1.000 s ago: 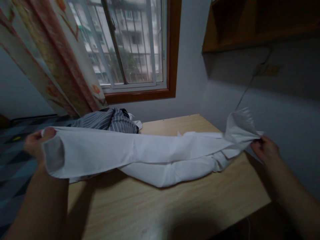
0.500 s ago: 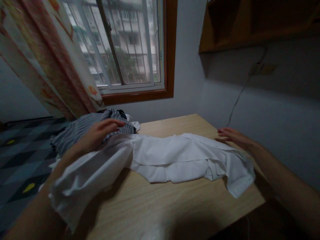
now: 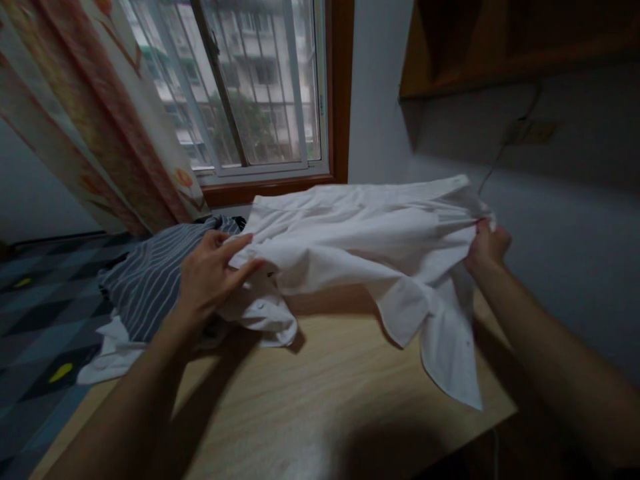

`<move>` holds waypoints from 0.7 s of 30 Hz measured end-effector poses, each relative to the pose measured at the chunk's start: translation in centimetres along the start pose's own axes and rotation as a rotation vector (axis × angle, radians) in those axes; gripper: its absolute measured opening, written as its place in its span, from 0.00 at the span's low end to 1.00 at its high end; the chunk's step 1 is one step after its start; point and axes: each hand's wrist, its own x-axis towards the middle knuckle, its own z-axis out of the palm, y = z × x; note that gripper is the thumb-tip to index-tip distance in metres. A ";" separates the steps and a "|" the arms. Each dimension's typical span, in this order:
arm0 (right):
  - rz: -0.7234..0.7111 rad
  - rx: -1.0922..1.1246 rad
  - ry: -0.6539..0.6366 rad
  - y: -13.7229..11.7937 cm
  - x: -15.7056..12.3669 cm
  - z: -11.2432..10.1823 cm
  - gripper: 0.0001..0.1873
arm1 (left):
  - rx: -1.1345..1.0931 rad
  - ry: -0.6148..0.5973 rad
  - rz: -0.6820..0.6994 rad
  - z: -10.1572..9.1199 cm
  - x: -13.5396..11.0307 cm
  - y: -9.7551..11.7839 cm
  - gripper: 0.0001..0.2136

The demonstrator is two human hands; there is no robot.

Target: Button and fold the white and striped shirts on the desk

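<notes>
Stretched between my two hands is a white shirt, lifted partly off the wooden table. My left hand grips its left part, thumb and forefinger closed over the cloth. At the other end my right hand is closed on a bunched edge, with creases running out from the fingers. Loose flaps hang down at the lower right, and a small button shows on one of them. Beside my left hand lies a dark striped garment.
White cloth sticks out from under the striped garment at the table's left. A curtain and a window are behind. On the right wall are a wooden shelf and a socket with a cord.
Both hands, apart from the shirt's upper edge before, have closed on it. The cloth has been raised and spread, its far edge now higher against the wall.
</notes>
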 end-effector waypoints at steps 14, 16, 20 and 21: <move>-0.297 -0.666 -0.092 -4.6 -1.3 -0.8 0.17 | -0.394 0.466 -0.493 -0.2 5.1 -2.0 0.20; -0.207 -0.586 -0.329 -5.0 -5.3 -0.6 0.17 | -0.455 0.320 -0.405 1.2 3.0 0.3 0.16; -0.222 -0.372 -1.247 -3.7 -13.7 -1.7 0.21 | -0.425 -0.660 0.110 5.4 -3.2 4.7 0.17; -0.231 -0.354 -1.320 -3.2 -14.7 -2.3 0.21 | -0.358 -0.731 0.186 6.2 -4.6 5.2 0.20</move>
